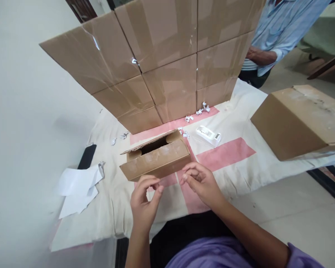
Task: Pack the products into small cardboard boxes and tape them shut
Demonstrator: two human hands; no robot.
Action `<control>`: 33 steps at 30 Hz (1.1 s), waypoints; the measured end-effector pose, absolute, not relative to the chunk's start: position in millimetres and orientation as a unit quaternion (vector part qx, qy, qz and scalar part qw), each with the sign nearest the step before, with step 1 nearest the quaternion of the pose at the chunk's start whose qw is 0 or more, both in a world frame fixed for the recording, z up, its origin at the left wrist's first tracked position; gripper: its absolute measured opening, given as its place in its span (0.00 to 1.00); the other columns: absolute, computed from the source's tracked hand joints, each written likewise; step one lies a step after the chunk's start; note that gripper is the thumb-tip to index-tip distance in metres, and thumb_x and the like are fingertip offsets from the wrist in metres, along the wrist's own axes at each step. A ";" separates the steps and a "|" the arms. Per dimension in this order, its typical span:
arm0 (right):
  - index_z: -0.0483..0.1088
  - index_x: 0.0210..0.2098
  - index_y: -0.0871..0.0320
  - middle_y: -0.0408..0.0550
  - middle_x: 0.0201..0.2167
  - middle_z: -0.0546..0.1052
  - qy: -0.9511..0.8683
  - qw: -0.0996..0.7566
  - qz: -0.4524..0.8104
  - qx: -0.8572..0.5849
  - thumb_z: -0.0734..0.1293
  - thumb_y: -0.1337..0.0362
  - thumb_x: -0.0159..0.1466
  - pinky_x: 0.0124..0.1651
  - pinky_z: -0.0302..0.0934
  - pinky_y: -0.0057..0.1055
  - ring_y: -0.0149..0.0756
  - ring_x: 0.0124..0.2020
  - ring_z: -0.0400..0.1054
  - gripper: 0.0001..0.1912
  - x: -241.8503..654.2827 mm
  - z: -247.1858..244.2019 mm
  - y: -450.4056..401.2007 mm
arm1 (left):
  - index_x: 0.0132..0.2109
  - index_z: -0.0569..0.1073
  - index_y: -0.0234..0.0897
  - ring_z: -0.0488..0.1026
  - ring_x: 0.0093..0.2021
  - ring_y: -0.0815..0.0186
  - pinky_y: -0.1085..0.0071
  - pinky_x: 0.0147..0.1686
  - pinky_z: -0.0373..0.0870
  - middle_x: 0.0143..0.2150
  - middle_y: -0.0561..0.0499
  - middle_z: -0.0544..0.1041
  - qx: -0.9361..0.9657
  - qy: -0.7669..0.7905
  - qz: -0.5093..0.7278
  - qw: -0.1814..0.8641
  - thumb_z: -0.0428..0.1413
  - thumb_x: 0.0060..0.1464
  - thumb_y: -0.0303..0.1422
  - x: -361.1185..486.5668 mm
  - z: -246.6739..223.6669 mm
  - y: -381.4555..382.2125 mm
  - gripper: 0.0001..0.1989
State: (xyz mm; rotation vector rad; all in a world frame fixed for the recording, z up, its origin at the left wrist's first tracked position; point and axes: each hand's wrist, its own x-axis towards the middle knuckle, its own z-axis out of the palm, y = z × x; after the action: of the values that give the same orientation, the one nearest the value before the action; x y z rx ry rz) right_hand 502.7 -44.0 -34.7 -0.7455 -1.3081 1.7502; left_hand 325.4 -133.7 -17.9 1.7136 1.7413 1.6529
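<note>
My left hand is curled, thumb tip close to the fingertips, just in front of a small brown cardboard box. Facing it, my right hand is also bent into a pinch near the box's right corner. Whatever is between the fingertips, if anything, is too small or too clear to make out. The small box has a dark opening along its top, with a raised flap at the back. Behind its right end lies a white tape dispenser.
Taped cardboard boxes form a tall stack at the back. A larger carton sits at the right. White papers and a black flat object lie left. Crumpled scraps dot the cloth. A person in a blue shirt stands behind.
</note>
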 end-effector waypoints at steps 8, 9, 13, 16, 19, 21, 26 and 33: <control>0.72 0.46 0.51 0.48 0.34 0.79 -0.727 0.552 0.328 -0.245 0.64 0.66 0.70 0.42 0.70 0.40 0.39 0.36 0.74 0.07 501.8 -26.2 -9.5 | 0.39 0.77 0.40 0.75 0.40 0.65 0.70 0.36 0.73 0.40 0.49 0.76 0.647 0.583 0.489 0.053 0.60 0.60 0.25 294.9 12.0 -127.0 0.05; 0.71 0.48 0.50 0.50 0.40 0.80 -0.745 0.563 0.271 -0.234 0.65 0.65 0.69 0.49 0.69 0.45 0.43 0.44 0.74 0.09 498.1 -20.9 3.2 | 0.39 0.77 0.40 0.75 0.40 0.65 0.71 0.35 0.73 0.39 0.49 0.76 0.659 0.581 0.475 0.047 0.60 0.60 0.25 290.6 19.5 -124.7 0.04; 0.63 0.64 0.50 0.53 0.63 0.71 -0.837 0.466 0.208 -0.198 0.64 0.59 0.69 0.69 0.52 0.57 0.53 0.70 0.56 0.24 477.6 -5.0 46.8 | 0.37 0.77 0.39 0.75 0.39 0.64 0.72 0.29 0.69 0.40 0.46 0.77 0.685 0.608 0.400 0.040 0.60 0.61 0.30 274.6 49.3 -109.4 0.04; 0.56 0.69 0.52 0.52 0.56 0.76 -0.847 0.412 0.272 -0.199 0.60 0.64 0.69 0.67 0.55 0.56 0.49 0.65 0.63 0.28 467.4 -6.9 56.6 | 0.36 0.77 0.39 0.76 0.44 0.62 0.69 0.39 0.73 0.44 0.45 0.78 0.700 0.625 0.335 0.081 0.55 0.65 0.34 260.9 67.8 -89.0 0.09; 0.57 0.67 0.53 0.52 0.53 0.78 -0.820 0.427 0.315 -0.216 0.60 0.65 0.68 0.65 0.56 0.55 0.49 0.61 0.67 0.28 465.6 -14.6 53.9 | 0.34 0.77 0.40 0.76 0.50 0.60 0.64 0.51 0.73 0.49 0.45 0.78 0.728 0.609 0.269 0.164 0.52 0.67 0.38 246.6 81.7 -62.2 0.14; 0.58 0.65 0.54 0.53 0.53 0.78 -0.807 0.439 0.330 -0.216 0.62 0.64 0.68 0.65 0.56 0.54 0.49 0.62 0.67 0.26 466.3 -18.1 52.0 | 0.33 0.78 0.41 0.76 0.52 0.57 0.60 0.55 0.72 0.50 0.45 0.78 0.740 0.592 0.232 0.219 0.53 0.66 0.41 239.5 87.6 -43.7 0.15; 0.58 0.65 0.53 0.53 0.53 0.78 -0.794 0.446 0.354 -0.216 0.63 0.64 0.68 0.66 0.56 0.53 0.48 0.61 0.67 0.26 467.0 -18.9 52.2 | 0.31 0.78 0.39 0.75 0.54 0.53 0.50 0.58 0.70 0.52 0.44 0.76 0.757 0.592 0.167 0.221 0.63 0.56 0.46 235.2 88.3 -12.3 0.15; 0.57 0.65 0.54 0.53 0.54 0.78 -0.785 0.442 0.376 -0.215 0.63 0.65 0.68 0.67 0.55 0.53 0.48 0.62 0.68 0.26 469.4 -16.0 49.1 | 0.60 0.74 0.43 0.71 0.60 0.43 0.42 0.58 0.68 0.64 0.40 0.72 0.724 0.658 0.162 0.129 0.68 0.48 0.52 229.2 72.8 -13.3 0.35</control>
State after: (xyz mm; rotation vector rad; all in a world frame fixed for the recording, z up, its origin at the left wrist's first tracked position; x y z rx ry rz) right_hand 469.4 49.1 -16.0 -0.5342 -1.9485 0.9332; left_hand 229.2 -13.3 72.8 2.1054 1.9127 0.4708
